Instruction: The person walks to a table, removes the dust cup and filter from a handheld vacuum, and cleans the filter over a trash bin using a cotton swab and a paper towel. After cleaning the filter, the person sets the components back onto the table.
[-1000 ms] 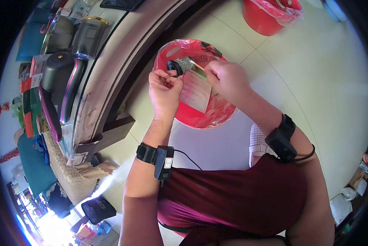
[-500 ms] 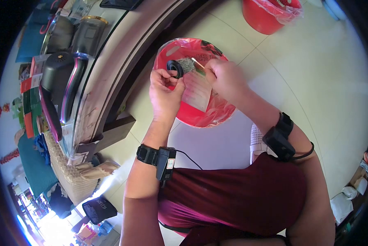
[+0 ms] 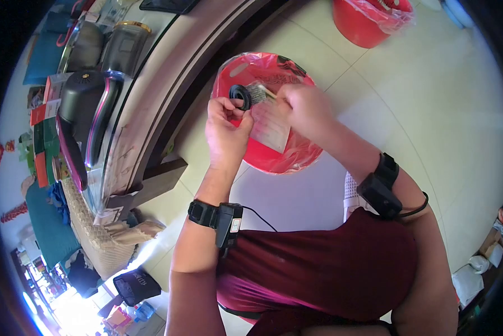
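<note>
Over a red bin (image 3: 262, 162) lined with a clear bag, my left hand (image 3: 228, 129) pinches a black ring-shaped part (image 3: 239, 96) between its curled fingers and thumb. A grey, textured patch (image 3: 257, 93) shows right beside the ring. My right hand (image 3: 307, 109) is closed around a thin cotton swab (image 3: 270, 93), whose end points toward the ring and the grey patch. Below both hands, a pale sheet (image 3: 271, 129) lies in the bin.
A glass-topped table (image 3: 150, 84) on the left carries a dark grey appliance (image 3: 83, 101) and a smoky jug (image 3: 125, 47). Another red bin (image 3: 363, 28) stands at the top right. White bags (image 3: 467, 283) lie at the far right.
My right hand has shifted slightly left, and the swab's white tip, which showed before, is now less distinct beside the grey patch. My left hand keeps hold of the ring, almost still.
</note>
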A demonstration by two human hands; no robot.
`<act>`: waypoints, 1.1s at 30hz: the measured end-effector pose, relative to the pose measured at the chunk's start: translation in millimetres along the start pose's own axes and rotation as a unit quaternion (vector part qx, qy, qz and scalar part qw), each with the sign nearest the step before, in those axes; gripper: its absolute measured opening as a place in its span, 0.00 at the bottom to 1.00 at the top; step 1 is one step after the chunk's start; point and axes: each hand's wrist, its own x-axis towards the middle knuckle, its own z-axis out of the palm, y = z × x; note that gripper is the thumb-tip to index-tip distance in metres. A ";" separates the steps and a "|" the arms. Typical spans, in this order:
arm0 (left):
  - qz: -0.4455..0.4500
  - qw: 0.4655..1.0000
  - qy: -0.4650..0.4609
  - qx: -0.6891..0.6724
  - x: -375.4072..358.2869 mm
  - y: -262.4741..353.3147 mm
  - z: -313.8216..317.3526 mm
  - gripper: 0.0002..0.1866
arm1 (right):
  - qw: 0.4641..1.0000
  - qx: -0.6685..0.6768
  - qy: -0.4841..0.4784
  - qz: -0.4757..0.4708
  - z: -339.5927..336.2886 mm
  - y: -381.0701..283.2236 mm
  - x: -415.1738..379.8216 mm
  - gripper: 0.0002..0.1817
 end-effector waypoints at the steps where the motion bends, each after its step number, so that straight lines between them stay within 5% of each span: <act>1: 0.000 1.000 -0.002 -0.005 -0.1 0.3 -1.0 0.18 | 1.000 -0.005 0.014 0.012 2.2 5.8 1.7 0.05; 5: 0.006 1.000 -0.001 0.028 -0.6 1.6 -2.8 0.17 | 0.998 0.040 0.024 -0.032 -2.5 -3.6 -0.8 0.05; 10: -0.003 1.000 -0.007 0.016 -0.1 -0.3 -3.9 0.17 | 0.999 0.001 -0.023 0.044 1.7 1.4 0.9 0.06; 17: -0.037 0.987 0.004 -0.154 5.8 -15.2 -4.0 0.18 | 0.990 0.062 -0.014 0.124 7.1 5.5 3.1 0.07; 33: -0.105 0.972 -0.014 -0.209 10.6 -7.6 -0.7 0.12 | 0.990 0.130 0.008 0.052 -1.2 5.9 3.0 0.07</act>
